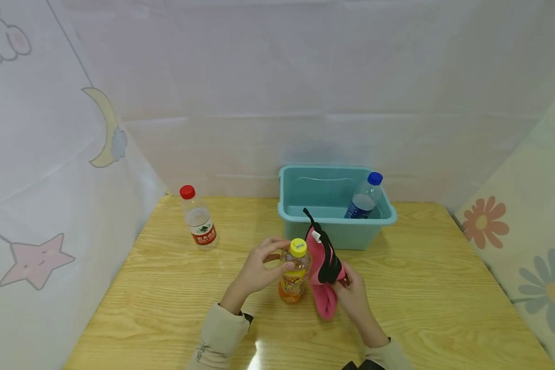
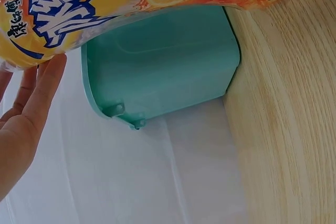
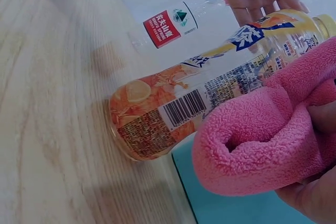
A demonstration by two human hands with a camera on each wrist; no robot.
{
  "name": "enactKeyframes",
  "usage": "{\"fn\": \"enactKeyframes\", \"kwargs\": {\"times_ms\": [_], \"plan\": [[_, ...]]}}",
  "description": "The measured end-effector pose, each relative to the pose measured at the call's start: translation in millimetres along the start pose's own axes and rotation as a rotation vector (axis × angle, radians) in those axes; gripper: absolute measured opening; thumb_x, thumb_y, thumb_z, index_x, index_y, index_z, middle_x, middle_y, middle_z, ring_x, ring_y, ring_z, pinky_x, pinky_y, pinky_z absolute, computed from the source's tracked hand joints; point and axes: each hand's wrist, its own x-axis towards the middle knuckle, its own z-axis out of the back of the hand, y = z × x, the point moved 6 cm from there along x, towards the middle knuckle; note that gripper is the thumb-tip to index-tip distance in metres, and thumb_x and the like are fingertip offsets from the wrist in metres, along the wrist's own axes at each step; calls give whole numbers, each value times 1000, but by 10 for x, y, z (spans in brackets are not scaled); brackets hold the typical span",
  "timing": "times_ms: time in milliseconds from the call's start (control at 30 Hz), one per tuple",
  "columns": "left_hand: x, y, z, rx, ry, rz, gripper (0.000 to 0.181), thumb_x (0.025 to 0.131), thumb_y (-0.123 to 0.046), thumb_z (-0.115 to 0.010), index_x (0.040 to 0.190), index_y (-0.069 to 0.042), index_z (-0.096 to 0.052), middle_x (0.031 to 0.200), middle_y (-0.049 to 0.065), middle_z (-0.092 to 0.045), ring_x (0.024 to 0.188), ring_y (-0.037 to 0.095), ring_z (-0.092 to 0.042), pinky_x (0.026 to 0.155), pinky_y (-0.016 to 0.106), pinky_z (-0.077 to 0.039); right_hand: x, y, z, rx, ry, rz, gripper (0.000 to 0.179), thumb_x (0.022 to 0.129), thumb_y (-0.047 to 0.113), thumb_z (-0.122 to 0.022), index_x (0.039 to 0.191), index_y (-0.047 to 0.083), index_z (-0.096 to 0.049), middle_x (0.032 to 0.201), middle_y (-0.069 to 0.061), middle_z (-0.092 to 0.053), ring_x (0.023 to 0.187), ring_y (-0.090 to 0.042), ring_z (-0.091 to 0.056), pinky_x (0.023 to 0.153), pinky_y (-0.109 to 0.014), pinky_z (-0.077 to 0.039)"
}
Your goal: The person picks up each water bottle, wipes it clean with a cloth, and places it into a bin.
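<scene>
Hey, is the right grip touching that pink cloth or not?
Touching. The right wrist view shows it: the right grip holds the pink cloth, pressed against its fuzzy folds.

Pink cloth (image 3: pixel 252 140) looks fuzzy, the yellow-capped plastic bottle (image 3: pixel 210 85) glossy.

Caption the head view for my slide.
Left hand at a yellow-capped drink bottle; right hand gripping pink-and-black fabric before a teal bin.

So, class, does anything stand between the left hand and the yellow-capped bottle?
Nothing visible does: the left hand is at the bottle. The pink cloth in the right hand is on the other side.
</scene>
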Motion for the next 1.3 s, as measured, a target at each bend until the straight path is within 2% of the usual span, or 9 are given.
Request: {"fn": "enactKeyframes", "kwargs": {"times_ms": [233,433,600,733,867,967,1033,1167,1300], "plan": [[-1,17,0,6,25,3,38,82,3,-63,117,12,-53,117,25,-52,109,37,-50,84,44,-49,37,100,-17,66,4,95,30,72,-23,-55,98,-9,-60,89,14,-59,80,0,-54,64,-16,-48],[-8,18,-4,-21,42,34,38,83,4,-61,119,12,-50,119,26,-52,110,37,-49,86,44,-47,52,104,-55,69,28,135,31,72,-22,-56,99,-6,-61,92,14,-60,81,-1,-54,64,-17,-48],[-12,41,-11,-49,38,42,38,83,5,-61,119,13,-51,120,26,-53,112,37,-49,87,45,-46,69,141,-73,4,38,139,37,70,-24,-57,100,-4,-62,89,6,-60,70,-5,-51,53,-21,-46],[-17,61,-14,-56,38,48,38,83,4,-62,119,12,-51,121,25,-52,113,36,-49,88,44,-46,79,336,-96,-78,60,171,37,66,-26,-55,96,-6,-62,79,-4,-59,59,-3,-44,45,-21,-40],[-20,58,-10,-57,39,48,38,84,3,-61,119,12,-52,121,25,-52,114,36,-48,88,44,-46,80,564,-118,-140,97,187,36,64,-27,-51,92,-7,-62,69,-3,-54,53,-2,-38,42,-20,-35],[-22,43,-3,-61,38,45,38,83,3,-61,119,12,-52,121,25,-52,113,37,-48,88,47,-45,86,597,-130,-159,113,176,37,64,-27,-50,93,-8,-62,67,-1,-52,52,-2,-38,42,-20,-35],[-22,34,1,-65,37,44,38,83,4,-61,119,13,-51,121,26,-52,113,38,-48,88,49,-45,88,579,-139,-157,122,187,37,64,-27,-50,93,-8,-61,69,-2,-54,53,-2,-38,42,-21,-35],[-21,25,2,-63,38,40,38,83,5,-61,119,13,-51,120,27,-52,113,39,-48,88,50,-45,104,318,-169,-166,138,179,40,64,-26,-50,96,-6,-62,69,-2,-54,52,-2,-38,41,-21,-35],[-20,24,0,-57,38,37,37,83,5,-61,118,13,-52,120,26,-53,113,38,-48,87,49,-46,108,42,-202,-198,163,112,42,65,-23,-52,100,-3,-63,65,4,-49,52,-2,-37,42,-21,-35]]}}
